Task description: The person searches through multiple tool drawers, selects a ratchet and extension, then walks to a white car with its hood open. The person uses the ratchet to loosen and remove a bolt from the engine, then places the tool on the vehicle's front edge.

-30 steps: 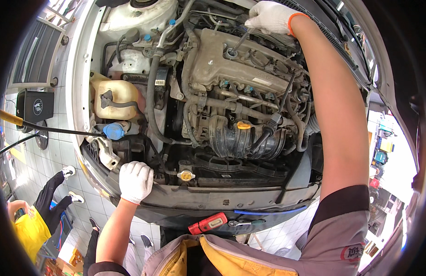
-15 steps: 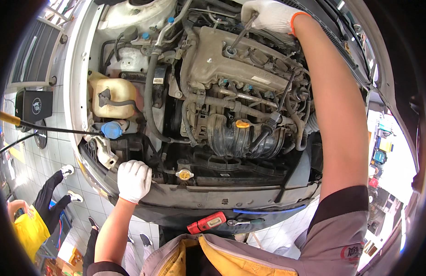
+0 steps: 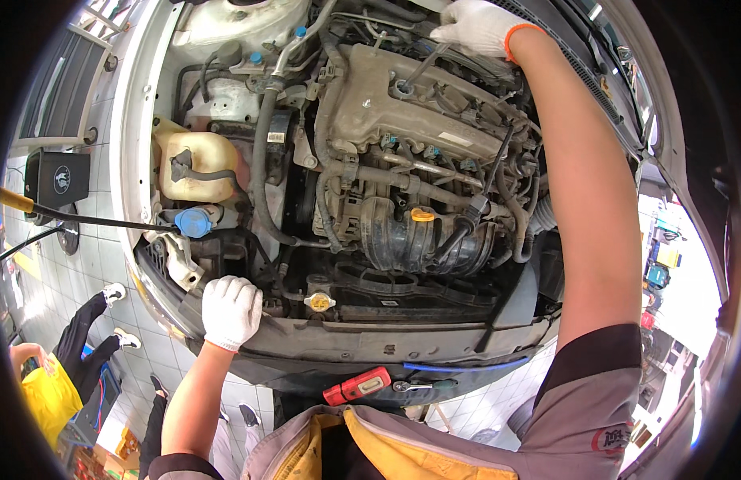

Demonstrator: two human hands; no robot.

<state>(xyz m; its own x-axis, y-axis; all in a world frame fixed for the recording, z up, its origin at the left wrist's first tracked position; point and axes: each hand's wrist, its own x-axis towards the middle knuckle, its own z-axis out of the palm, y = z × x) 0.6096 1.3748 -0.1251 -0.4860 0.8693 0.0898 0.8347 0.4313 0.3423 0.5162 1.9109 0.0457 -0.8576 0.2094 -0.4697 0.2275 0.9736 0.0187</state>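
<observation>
My right hand [image 3: 478, 28], in a white glove with an orange cuff, reaches to the far side of the engine. Its fingers are closed at the upper end of a slanted metal extension bar [image 3: 425, 67]. The bar's lower end stands in a round hole of the grey-brown engine cover [image 3: 362, 88]. My left hand [image 3: 231, 312], also gloved in white, rests with curled fingers on the front crossmember [image 3: 362, 342] of the engine bay. A black-handled tool with a long thin shaft [image 3: 466, 220] lies across the intake manifold [image 3: 390, 240].
A blue reservoir cap [image 3: 193, 223] and a pale coolant tank [image 3: 196, 164] sit at the left. A red work light [image 3: 357, 386] and a ratchet [image 3: 422, 386] lie at the front edge. A hood prop rod [image 3: 106, 220] crosses from the left. A person in yellow [image 3: 50, 396] stands lower left.
My right hand has shifted slightly to the right at the top of the bar, and its fingers look less tightly wrapped. My left hand stays on the crossmember.
</observation>
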